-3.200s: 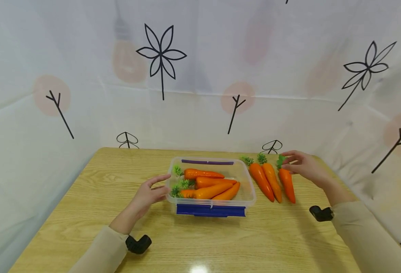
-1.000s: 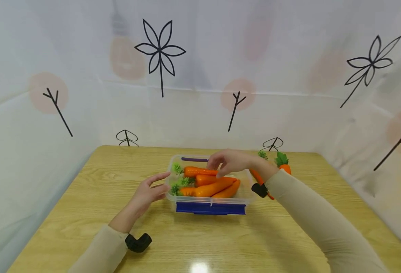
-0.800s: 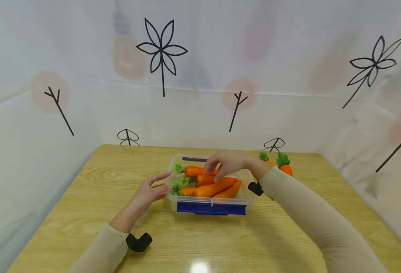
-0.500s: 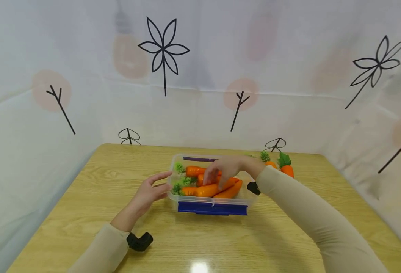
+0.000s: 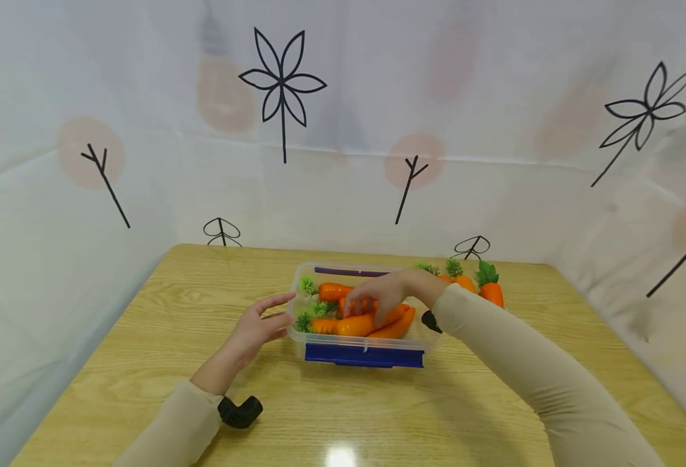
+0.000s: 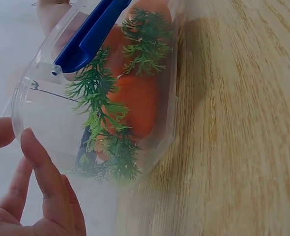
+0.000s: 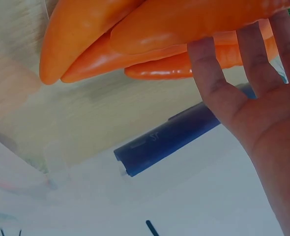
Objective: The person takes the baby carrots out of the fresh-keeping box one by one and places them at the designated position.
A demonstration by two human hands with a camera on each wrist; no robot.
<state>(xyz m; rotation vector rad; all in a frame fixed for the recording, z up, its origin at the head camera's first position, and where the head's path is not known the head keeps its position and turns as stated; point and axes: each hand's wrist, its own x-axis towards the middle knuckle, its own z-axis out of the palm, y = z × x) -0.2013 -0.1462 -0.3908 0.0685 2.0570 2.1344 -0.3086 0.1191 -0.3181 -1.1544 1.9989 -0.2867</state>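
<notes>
In the head view my left hand (image 5: 255,332) rests relaxed fingers against the left rim of a clear plastic box (image 5: 430,337). Two fingertips touch its corner in the left wrist view. Several carrots with feathery green tops lie inside. My right hand (image 5: 386,295) reaches down into the box and grips a carrot (image 5: 354,325) near its middle. In the right wrist view the fingers pass behind this carrot (image 7: 159,24), hiding their tips; the thumb is out of sight. A front carrot (image 5: 392,329) lies close beside the held one.
Three more carrots lie on the wooden table (image 5: 203,285) right of the box, including one with broad leaves (image 5: 491,293); the right arm partly covers them. A blue latch flap (image 5: 363,355) hangs at the box's front. A patterned white cloth (image 5: 343,194) hangs behind.
My right hand has left the broad-leaved carrot outside, crossed left over the box, and lowered its fingers onto a carrot inside. My left hand has stayed at the rim.
</notes>
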